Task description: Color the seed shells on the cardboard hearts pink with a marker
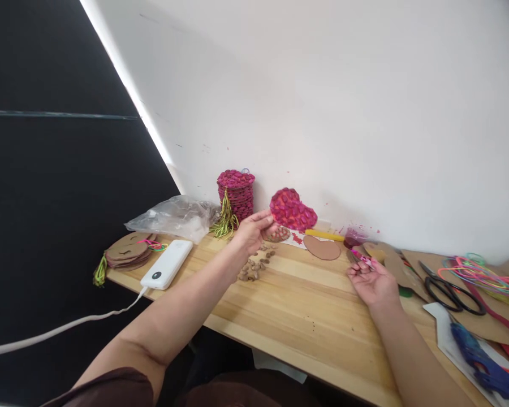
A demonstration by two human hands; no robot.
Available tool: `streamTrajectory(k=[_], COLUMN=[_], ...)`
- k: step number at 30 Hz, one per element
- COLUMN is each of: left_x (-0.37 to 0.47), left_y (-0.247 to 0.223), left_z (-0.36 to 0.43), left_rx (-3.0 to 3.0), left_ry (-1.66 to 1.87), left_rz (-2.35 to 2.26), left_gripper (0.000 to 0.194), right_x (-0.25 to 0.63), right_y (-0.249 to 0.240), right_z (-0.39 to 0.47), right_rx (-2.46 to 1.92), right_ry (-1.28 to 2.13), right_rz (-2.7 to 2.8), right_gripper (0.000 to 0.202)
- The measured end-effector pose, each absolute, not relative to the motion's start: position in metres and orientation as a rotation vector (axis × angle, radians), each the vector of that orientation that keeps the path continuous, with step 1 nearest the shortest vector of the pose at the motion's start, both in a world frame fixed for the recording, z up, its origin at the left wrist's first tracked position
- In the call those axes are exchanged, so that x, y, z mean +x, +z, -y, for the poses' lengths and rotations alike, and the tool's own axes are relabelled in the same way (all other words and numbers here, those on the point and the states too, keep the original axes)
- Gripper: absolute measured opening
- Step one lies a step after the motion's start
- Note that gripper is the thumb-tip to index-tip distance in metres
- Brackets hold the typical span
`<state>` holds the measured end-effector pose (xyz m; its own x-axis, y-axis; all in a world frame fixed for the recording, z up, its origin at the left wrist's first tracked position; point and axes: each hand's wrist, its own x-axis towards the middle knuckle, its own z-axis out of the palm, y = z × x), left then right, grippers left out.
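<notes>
My left hand (254,232) pinches the lower left edge of a heart-shaped piece (292,210) covered in magenta-painted lumps like seeds, raised above the table. On the right, my right hand (375,280), palm up, has its fingers closed on a pink-stained paintbrush (361,258). Its tip points toward a small container of dark magenta paint (353,239). Between the hands lie a plain cardboard cutout (322,247) and a paint-spotted white sheet (297,238). Loose brown seeds (254,267) are scattered below my left hand.
A magenta seed-covered cylinder (241,198) with a green tassel stands by the wall, beside a clear plastic bag (173,217). At left are stacked cardboard pieces (127,250) and a cabled white power bank (168,264). Scissors (453,294), colourful cords (487,277) and a blue glue gun (483,362) lie right.
</notes>
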<state>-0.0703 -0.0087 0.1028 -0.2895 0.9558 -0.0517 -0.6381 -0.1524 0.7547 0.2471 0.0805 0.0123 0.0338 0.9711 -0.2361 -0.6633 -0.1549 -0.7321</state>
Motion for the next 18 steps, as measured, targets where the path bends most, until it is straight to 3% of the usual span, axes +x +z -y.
streamTrajectory(k=[9, 18], left_x=[-0.159, -0.205], left_y=[0.187, 0.194], left_z=[0.012, -0.012], left_rx=[0.446, 0.255], left_ry=[2.13, 2.266], left_rz=[-0.845, -1.002], left_gripper=[0.037, 0.039], right_x=[0.244, 0.244], right_y=[0.018, 0.017], right_z=[-0.076, -0.076], right_rx=[-0.856, -0.849], right_ry=[1.521, 1.538], right_rz=[0.459, 0.486], right_gripper=[0.013, 0.019])
